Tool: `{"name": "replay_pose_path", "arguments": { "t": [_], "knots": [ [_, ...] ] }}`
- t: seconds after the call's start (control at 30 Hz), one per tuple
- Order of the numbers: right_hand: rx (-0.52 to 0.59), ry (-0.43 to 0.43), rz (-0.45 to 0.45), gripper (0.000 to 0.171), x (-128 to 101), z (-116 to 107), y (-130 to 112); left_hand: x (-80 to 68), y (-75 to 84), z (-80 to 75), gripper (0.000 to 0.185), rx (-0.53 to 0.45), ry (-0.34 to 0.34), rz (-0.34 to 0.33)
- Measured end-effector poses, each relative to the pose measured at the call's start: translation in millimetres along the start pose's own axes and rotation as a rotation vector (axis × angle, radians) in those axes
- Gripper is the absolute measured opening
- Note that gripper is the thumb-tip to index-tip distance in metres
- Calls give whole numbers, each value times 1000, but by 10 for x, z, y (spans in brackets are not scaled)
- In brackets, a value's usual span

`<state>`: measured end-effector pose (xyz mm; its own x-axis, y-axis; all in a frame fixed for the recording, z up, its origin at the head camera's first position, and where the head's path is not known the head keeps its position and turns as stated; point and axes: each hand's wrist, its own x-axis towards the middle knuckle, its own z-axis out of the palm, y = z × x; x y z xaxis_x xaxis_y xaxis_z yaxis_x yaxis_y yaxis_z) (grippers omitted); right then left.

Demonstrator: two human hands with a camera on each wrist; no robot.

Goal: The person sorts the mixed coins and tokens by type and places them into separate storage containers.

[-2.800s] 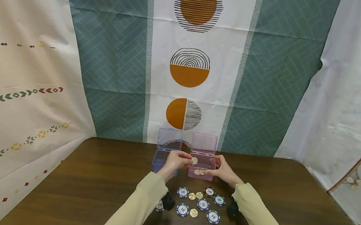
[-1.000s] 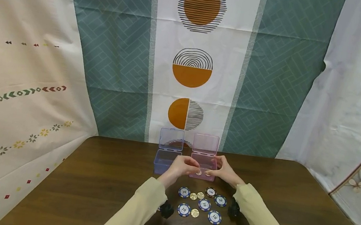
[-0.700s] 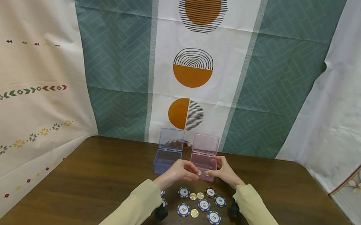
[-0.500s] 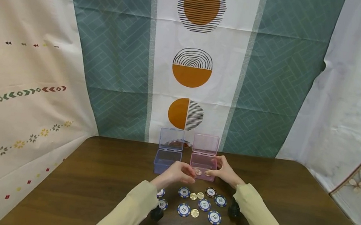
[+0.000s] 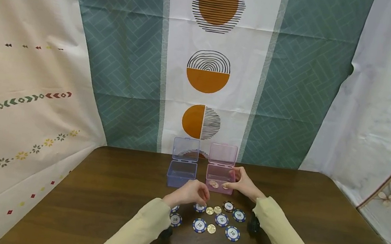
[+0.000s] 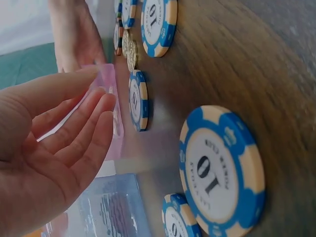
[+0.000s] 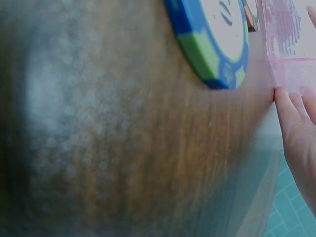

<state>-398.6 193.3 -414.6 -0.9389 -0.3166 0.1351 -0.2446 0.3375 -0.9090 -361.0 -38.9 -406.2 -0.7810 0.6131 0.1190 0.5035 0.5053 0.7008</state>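
Note:
My left hand [image 5: 189, 193] hovers over the near-left part of the chips, thumb and fingers loosely bent with nothing between them; in the left wrist view the palm [image 6: 44, 182] shows bare. Just below its fingertips lies a blue-and-white poker chip [image 5: 200, 208]. My right hand [image 5: 245, 185] holds the right side of the pink plastic box [image 5: 228, 192], thumb at the front corner and fingers toward the back. The box's lid [image 5: 223, 154] stands up, and several gold coins [image 5: 213, 184] lie inside. In the right wrist view the fingertips [image 7: 279, 94] touch the box's wall.
Left of the pink box stands a blue plastic box [image 5: 176, 182], lid up. In front lie several poker chips, among them a black-edged chip [image 5: 228, 206] and a blue chip [image 5: 232, 233], with gold coins [image 5: 211, 229] between them. A patterned cloth [image 5: 125, 88] hangs behind the table.
My left hand has let go of a gold coin, which now lies in the pink box, and has drawn back toward the chips. The right hand has stayed on the box.

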Motion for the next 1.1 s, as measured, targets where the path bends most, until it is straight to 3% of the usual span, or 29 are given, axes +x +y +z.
{"name": "replay_pose_path", "arguments": {
  "t": [0.27,0.83,1.1],
  "knots": [
    [-32,26,-27,72,120,-15,243,-5,8,52,16,80,-23,-4],
    [-5,33,-5,72,132,-9,268,75,5,157,21,212,-22,59],
    [-6,39,5,71,136,-8,275,124,-12,187,22,254,-27,50]
  ]
}}
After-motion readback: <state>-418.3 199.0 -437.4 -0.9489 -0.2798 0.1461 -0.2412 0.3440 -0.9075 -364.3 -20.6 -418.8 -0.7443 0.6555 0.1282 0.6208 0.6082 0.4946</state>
